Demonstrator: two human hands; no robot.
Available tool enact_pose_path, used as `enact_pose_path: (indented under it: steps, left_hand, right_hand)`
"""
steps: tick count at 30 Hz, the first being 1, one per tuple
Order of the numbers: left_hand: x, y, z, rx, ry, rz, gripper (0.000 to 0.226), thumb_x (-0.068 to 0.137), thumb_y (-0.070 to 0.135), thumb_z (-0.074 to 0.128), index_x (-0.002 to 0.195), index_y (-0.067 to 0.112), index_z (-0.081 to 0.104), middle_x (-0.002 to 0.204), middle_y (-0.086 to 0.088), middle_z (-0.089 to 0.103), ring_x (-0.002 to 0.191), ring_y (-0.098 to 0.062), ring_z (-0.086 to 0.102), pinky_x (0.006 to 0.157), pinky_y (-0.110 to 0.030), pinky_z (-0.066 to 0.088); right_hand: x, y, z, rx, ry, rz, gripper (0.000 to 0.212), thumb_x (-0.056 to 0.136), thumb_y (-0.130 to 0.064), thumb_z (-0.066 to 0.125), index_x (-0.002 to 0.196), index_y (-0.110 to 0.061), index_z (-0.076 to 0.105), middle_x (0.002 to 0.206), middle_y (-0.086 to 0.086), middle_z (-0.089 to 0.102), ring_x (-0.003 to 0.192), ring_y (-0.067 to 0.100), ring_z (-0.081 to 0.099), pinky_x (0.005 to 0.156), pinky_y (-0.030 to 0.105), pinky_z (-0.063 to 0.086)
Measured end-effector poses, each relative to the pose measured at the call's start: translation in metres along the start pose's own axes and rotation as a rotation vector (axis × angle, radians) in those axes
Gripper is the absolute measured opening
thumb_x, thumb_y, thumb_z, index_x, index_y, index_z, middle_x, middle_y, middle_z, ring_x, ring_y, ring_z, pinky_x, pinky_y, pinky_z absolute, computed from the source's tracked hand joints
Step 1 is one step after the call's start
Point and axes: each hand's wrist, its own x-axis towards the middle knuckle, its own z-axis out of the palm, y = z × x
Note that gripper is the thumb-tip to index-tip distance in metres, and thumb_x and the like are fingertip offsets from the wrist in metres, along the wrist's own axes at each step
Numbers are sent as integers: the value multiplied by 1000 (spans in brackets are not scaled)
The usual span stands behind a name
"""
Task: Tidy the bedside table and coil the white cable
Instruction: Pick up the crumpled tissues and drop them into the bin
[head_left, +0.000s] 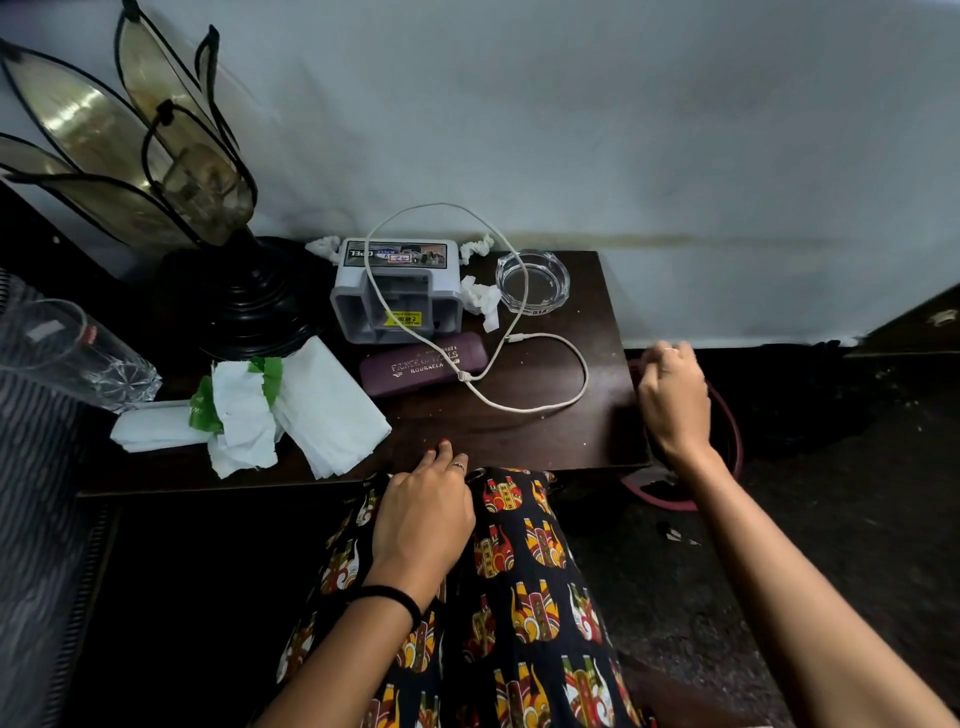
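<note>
The dark wooden bedside table (545, 431) stands against a pale wall. A white cable (581, 364) loops loosely over a grey plastic box (397, 296), across a maroon case (423, 364) and the glass ashtray (532, 280). Crumpled tissues (480, 299) lie beside the box, and a pile of white and green paper (291, 410) covers the left front. My left hand (423, 514) rests at the table's front edge with its fingers apart, holding nothing. My right hand (672, 395) hovers past the table's right edge with its fingers curled, and nothing shows in it.
A black lamp (244, 306) with leaf-shaped shades fills the table's back left corner. A drinking glass (72, 353) lies tilted at the far left. A red-rimmed bin (727, 441) sits on the dark floor right of the table. My patterned clothing (519, 597) is below the front edge.
</note>
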Motion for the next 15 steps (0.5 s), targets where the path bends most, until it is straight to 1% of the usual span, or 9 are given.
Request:
enact_pose_path:
  steps: [4, 6, 8, 12, 15]
  left_hand:
    - [0, 0, 1, 4, -5, -1, 45, 96, 24, 31, 140, 20, 41, 151, -2, 37, 136, -13, 36, 102, -33, 38]
    - [0, 0, 0, 6, -8, -1, 45, 96, 24, 30, 140, 20, 41, 150, -2, 37, 136, -14, 36, 102, -33, 39]
    - [1, 0, 0, 6, -12, -2, 45, 96, 24, 31, 140, 19, 41, 150, -3, 37, 136, -14, 37, 102, -34, 39]
    - [0, 1, -1, 10, -12, -5, 45, 96, 24, 31, 140, 19, 41, 150, -2, 37, 136, -14, 37, 102, -34, 39]
    - [0, 1, -1, 2, -15, -5, 45, 96, 24, 31, 140, 19, 41, 151, -2, 37, 136, -14, 36, 102, -34, 39]
  right_hand:
    - [7, 31, -10, -65, -60, 114, 24, 88, -7, 42, 97, -1, 64, 114, 25, 52, 101, 45, 54, 88, 44, 45]
    - [9, 38, -15, -56, -85, 157, 27, 86, -4, 44, 103, -1, 64, 122, 25, 49, 107, 45, 52, 97, 43, 42]
    - [10, 41, -18, -47, -93, 182, 29, 85, -4, 46, 107, -1, 64, 128, 24, 46, 112, 46, 49, 103, 43, 39]
    - [13, 37, -19, -22, -107, 167, 29, 86, -4, 46, 109, -1, 64, 134, 24, 42, 116, 45, 47, 106, 44, 37]
    - [12, 25, -13, -1, -114, 116, 28, 86, -4, 47, 106, -1, 65, 130, 23, 46, 113, 44, 49, 104, 43, 39]
